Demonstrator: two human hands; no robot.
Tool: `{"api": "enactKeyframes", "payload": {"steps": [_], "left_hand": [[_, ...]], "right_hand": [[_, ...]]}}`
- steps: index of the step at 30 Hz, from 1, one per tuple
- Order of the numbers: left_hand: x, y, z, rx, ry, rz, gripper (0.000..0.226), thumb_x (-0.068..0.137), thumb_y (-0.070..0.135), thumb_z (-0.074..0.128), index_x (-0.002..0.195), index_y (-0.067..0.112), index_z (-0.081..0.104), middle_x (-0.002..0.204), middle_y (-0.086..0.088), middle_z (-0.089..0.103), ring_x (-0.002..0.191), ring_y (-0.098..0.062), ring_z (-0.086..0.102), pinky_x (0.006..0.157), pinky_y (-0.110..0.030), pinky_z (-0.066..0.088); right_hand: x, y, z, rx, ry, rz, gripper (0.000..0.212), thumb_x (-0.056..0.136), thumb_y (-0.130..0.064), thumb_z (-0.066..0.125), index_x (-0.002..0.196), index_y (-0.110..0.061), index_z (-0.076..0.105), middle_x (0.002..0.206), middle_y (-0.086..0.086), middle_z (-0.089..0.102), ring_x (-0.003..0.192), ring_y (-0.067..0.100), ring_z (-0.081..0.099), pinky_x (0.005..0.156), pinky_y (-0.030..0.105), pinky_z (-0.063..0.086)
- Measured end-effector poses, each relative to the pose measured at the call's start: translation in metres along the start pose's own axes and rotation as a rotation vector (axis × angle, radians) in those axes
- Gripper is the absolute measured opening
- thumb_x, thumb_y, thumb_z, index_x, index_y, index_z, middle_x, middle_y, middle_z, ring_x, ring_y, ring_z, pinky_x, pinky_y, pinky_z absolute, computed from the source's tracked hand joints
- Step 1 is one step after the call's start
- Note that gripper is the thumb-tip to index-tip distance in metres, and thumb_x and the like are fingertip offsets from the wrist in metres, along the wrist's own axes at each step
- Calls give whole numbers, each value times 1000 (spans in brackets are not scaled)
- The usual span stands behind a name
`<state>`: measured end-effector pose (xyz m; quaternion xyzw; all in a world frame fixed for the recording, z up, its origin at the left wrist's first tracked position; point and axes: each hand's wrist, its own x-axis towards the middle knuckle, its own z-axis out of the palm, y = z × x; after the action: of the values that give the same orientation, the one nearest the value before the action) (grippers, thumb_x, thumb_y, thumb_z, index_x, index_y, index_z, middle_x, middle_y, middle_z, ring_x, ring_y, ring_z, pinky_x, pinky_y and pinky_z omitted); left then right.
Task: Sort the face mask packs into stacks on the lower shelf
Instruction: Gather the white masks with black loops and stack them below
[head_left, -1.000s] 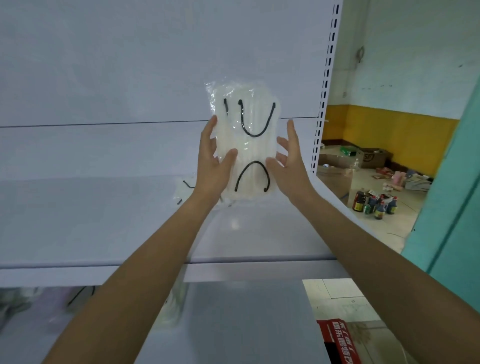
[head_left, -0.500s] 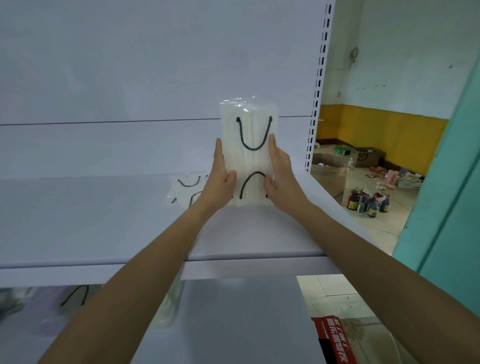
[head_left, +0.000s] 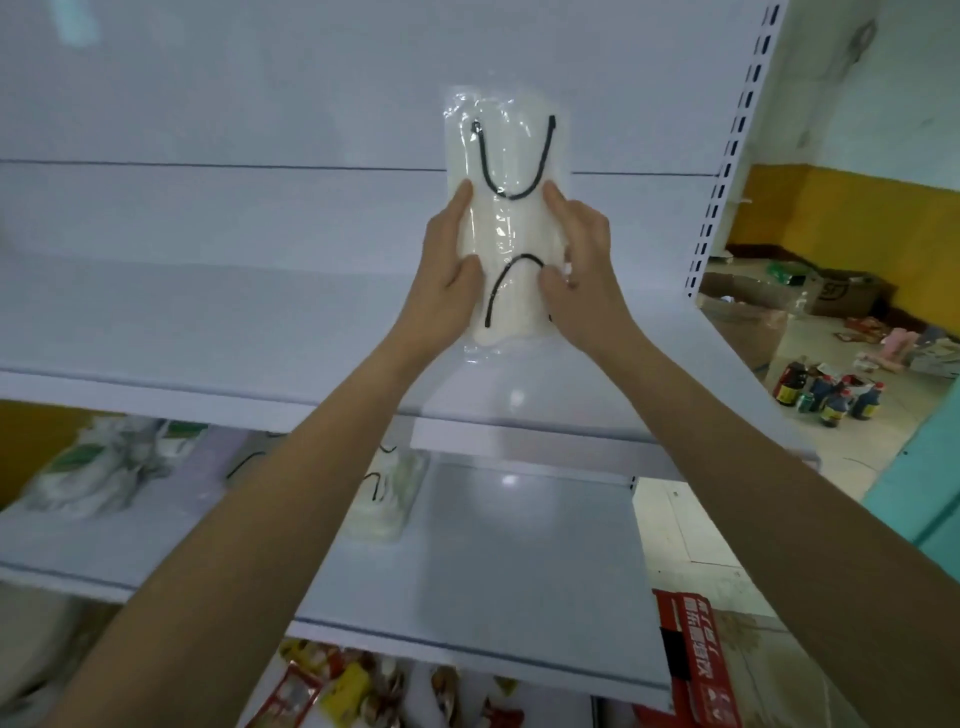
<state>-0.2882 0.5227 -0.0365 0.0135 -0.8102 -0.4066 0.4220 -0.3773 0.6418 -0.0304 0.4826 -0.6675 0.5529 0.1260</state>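
Dark bottles (head_left: 826, 397) cluster on the floor (head_left: 691, 519) — cardboard boxes (head_left: 841, 293) behind, red carton (head_left: 696, 665) nearer.

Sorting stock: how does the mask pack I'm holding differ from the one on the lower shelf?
The held pack stands upright; the shelf pack lies flat. The left hand and right hand grip the held pack; no hand holds the shelf pack. Both: white masks, black loops.

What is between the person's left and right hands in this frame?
The face mask pack, clear-wrapped with black ear loops, is held upright there; the left hand and right hand grip its two sides. The head view shows this.
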Motion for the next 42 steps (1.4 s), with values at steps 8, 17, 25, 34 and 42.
{"api": "enactKeyframes", "payload": {"steps": [8, 17, 25, 34, 42], "left_hand": [[-95, 5, -101, -61, 142, -159, 66, 84, 10, 39, 142, 35, 19, 147, 3, 26, 136, -18, 32, 111, -47, 31], [-291, -39, -216, -137, 215, -433, 58, 89, 2, 43, 136, 34, 30, 136, 1, 41, 116, -10, 52, 93, -37, 50], [-344, -114, -197, -130, 45, -773, 59, 91, -11, 41, 144, 7, 22, 141, -14, 35, 122, -26, 45, 91, -26, 47], [-267, -192, -132, -197, -191, -896, 66, 96, 1, 43, 151, 14, 7, 154, -6, 21, 138, -20, 30, 105, -27, 34], [-204, -286, -110, -197, -109, -1000, 56, 94, -1, 48, 146, 7, 28, 148, -12, 33, 134, -26, 37, 104, -30, 34]], "right_hand": [[-63, -81, 95, 297, -90, 119, 67, 78, -11, 34, 145, -12, 27, 139, 10, 27, 128, 22, 35, 110, 39, 32], [-224, -133, 239, 378, -302, 224, 62, 87, 11, 41, 144, -8, 26, 134, 6, 26, 96, -25, 33, 72, 0, 36], [-296, -86, 281, 367, -226, 796, 43, 94, -5, 49, 136, -14, 43, 136, 4, 44, 97, 9, 51, 62, 4, 44], [-247, 21, 284, 340, -50, 979, 51, 91, 4, 45, 139, -15, 40, 141, 4, 42, 118, 18, 48, 84, 24, 43], [-147, 135, 319, 388, -35, 1037, 56, 91, 5, 46, 142, -14, 36, 146, 6, 36, 105, 9, 43, 60, 12, 43]]}}
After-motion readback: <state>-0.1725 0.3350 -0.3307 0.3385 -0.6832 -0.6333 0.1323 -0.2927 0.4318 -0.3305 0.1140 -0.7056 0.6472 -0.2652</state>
